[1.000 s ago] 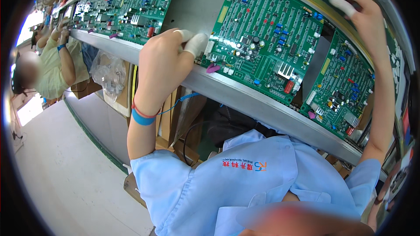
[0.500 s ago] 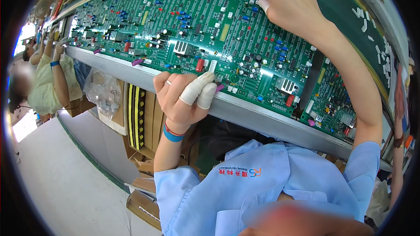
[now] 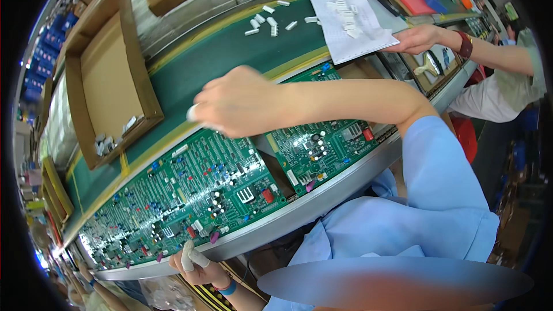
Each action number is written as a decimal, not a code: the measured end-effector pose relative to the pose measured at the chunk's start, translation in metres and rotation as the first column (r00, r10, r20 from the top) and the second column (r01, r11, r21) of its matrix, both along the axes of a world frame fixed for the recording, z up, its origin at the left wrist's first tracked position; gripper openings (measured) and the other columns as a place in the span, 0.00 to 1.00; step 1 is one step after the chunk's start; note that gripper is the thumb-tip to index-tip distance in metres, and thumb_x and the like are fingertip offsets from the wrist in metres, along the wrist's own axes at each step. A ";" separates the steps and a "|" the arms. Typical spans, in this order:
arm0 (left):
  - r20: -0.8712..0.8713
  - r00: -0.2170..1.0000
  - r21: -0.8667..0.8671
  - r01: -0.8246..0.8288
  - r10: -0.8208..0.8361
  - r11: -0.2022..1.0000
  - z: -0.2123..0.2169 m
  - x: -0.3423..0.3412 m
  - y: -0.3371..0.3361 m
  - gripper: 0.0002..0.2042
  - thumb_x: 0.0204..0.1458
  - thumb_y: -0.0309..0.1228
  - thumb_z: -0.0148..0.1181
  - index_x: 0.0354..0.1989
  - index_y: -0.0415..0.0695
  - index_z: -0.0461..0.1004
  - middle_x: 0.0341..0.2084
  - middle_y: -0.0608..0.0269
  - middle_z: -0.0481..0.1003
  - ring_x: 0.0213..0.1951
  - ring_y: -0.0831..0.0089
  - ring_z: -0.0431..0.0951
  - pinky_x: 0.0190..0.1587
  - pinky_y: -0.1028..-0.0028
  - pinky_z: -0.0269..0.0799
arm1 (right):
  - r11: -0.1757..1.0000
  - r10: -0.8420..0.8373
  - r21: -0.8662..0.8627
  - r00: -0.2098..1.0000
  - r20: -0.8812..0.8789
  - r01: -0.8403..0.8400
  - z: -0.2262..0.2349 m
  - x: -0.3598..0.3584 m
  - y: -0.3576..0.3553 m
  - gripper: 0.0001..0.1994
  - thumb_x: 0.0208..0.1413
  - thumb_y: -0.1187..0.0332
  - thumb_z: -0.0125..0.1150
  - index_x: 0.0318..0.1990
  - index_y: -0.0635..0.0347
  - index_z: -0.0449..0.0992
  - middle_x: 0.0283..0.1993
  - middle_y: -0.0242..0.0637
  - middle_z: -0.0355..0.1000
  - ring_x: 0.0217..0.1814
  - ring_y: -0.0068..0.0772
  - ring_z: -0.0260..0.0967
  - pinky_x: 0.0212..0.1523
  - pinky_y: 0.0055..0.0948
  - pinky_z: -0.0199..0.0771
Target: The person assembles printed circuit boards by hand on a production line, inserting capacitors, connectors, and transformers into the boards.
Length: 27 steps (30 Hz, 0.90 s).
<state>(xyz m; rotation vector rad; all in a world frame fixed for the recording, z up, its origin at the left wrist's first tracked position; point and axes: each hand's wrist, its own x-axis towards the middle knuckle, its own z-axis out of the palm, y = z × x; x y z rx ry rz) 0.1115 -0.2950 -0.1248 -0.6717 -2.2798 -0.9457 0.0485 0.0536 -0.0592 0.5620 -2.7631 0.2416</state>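
Green circuit boards packed with small parts lie in a row along a metal rail. My right hand, smeared by motion, passes over the boards and the green belt behind them; a white finger cot covers a fingertip, and the other fingers are mostly hidden. Below the rail's front edge, my left hand is closed, with white cots on its bent fingers. Whatever it holds, if anything, is hidden. A purple piece sticks out from the board edge just above it.
At the right, another person's hand holds a white sheet carrying white slotted pieces. Similar white pieces lie loose on the green belt. A cardboard tray with small parts stands at the far left.
The view has swung toward the right. My right hand has left the board's far edge. My left hand is now lower, off the board's front edge. The other person's sheet has come into view.
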 end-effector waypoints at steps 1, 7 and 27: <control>0.023 1.000 0.011 -0.019 0.019 1.000 -0.001 0.001 -0.001 0.09 0.57 0.25 0.52 0.33 0.35 0.78 0.25 0.59 0.74 0.30 0.66 0.67 0.37 0.66 0.62 | 0.999 -0.023 -0.042 0.997 -0.078 0.020 0.001 0.017 0.021 0.05 0.52 0.63 0.61 0.34 0.50 0.77 0.33 0.32 0.76 0.38 0.33 0.77 0.28 0.33 0.77; 0.091 0.995 0.044 -0.047 0.042 0.998 0.005 -0.003 0.006 0.10 0.58 0.28 0.53 0.35 0.34 0.79 0.25 0.60 0.72 0.30 0.68 0.65 0.35 0.70 0.61 | 0.727 -0.683 -0.153 0.727 -0.070 0.669 0.031 0.116 0.192 0.13 0.55 0.63 0.62 0.49 0.47 0.78 0.40 0.38 0.77 0.38 0.37 0.76 0.40 0.33 0.74; -0.001 0.944 -0.182 0.324 -0.330 0.928 0.089 0.007 0.126 0.07 0.49 0.28 0.59 0.33 0.40 0.80 0.20 0.62 0.73 0.26 0.68 0.64 0.37 0.68 0.58 | 0.440 -0.473 -0.447 0.624 0.622 0.779 -0.027 0.090 0.314 0.25 0.50 0.64 0.66 0.52 0.70 0.69 0.38 0.49 0.76 0.33 0.38 0.77 0.33 0.35 0.74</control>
